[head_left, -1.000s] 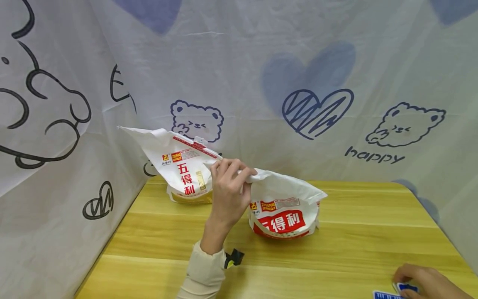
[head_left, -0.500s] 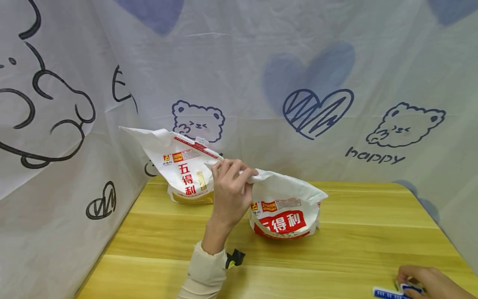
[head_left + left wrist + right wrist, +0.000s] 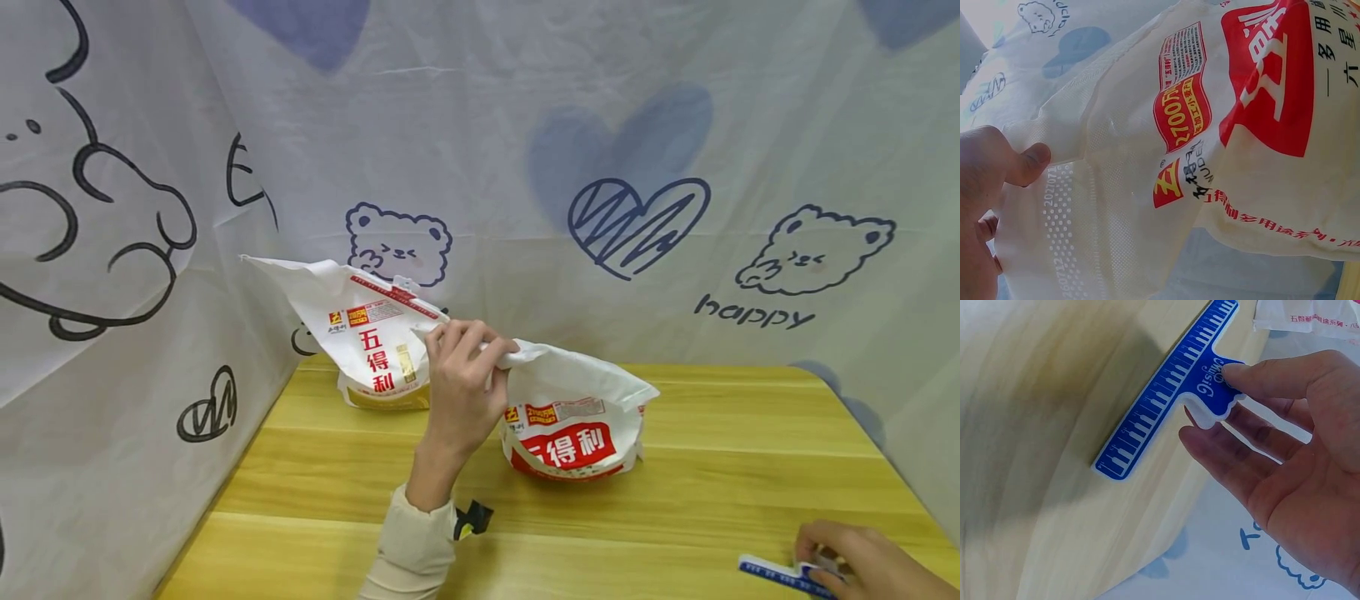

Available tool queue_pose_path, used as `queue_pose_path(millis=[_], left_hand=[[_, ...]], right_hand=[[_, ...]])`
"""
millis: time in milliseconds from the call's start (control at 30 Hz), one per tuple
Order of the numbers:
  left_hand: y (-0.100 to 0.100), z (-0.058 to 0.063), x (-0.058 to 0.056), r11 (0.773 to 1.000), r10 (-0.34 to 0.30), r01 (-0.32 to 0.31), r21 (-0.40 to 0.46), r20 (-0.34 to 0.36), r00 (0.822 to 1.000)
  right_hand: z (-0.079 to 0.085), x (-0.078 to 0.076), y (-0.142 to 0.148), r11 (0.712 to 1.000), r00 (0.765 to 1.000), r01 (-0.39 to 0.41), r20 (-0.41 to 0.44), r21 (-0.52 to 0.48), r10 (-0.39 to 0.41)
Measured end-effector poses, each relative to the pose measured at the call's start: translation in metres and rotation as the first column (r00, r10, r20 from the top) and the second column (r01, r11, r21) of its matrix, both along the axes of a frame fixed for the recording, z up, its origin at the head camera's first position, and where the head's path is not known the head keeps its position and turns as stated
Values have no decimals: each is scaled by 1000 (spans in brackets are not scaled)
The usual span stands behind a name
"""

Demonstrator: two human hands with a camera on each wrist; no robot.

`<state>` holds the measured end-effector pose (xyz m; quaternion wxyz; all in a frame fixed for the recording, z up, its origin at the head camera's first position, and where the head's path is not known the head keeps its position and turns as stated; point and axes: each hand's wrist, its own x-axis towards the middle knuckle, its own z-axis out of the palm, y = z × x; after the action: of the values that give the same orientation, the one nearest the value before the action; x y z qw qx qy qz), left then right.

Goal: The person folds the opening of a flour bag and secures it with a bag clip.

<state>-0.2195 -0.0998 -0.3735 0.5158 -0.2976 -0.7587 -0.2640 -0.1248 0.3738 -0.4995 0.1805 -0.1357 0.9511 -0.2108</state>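
My left hand (image 3: 467, 387) grips the folded top edge of a white bag with a red label (image 3: 573, 442) that stands on the table. In the left wrist view the thumb presses on the bag's paper top (image 3: 1063, 140). My right hand (image 3: 1307, 437) pinches the tab of a long blue clip with piano keys printed on it (image 3: 1166, 384), thumb on one side and fingers on the other. In the head view this hand is at the lower right, with the clip (image 3: 780, 573) pointing left, just above the table.
Behind the left hand stands another white bag (image 3: 375, 333), its top closed by a red clip (image 3: 393, 296). The wooden table (image 3: 675, 517) meets a printed cloth backdrop (image 3: 487, 150) at the back and sides.
The right hand has raised the blue clip slightly and tilted it, so more of its length shows. The left hand keeps its hold on the bag.
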Motion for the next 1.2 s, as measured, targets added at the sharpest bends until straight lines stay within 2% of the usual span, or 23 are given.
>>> queue_pose_path(millis=[200,400,500,633,733,867,1033,1200], left_hand=[[0,3,1,1000,2,-2,-10,-4,1000],[0,3,3,1000,-1,2,-17,5,1000],[0,2,3,1000,-2,3,-19,12,1000],[0,1,4,1000,-1,1,-15,16,1000],[0,1,4,1000,-1,1,-11,14,1000],[0,1,3,1000,-1,2,-9,9,1000],[-1,1,3,1000,2,-2,-8,2,1000],[-2,1,3,1000,10,-10,-8,6,1000]], right_hand=[[3,-2,-9,997,998,60,-24,46,-59],[5,-6,-13,994,994,108,15,7,-108],[8,-8,-12,994,994,107,18,-25,-107],[13,-11,-12,997,997,69,-34,-42,-70],[16,-13,-14,998,994,62,-93,-12,-63],[18,-14,-13,999,986,39,-164,4,-38],[18,-16,-8,999,976,-19,-215,-27,13],[19,-17,-5,998,958,-42,-285,-37,30]])
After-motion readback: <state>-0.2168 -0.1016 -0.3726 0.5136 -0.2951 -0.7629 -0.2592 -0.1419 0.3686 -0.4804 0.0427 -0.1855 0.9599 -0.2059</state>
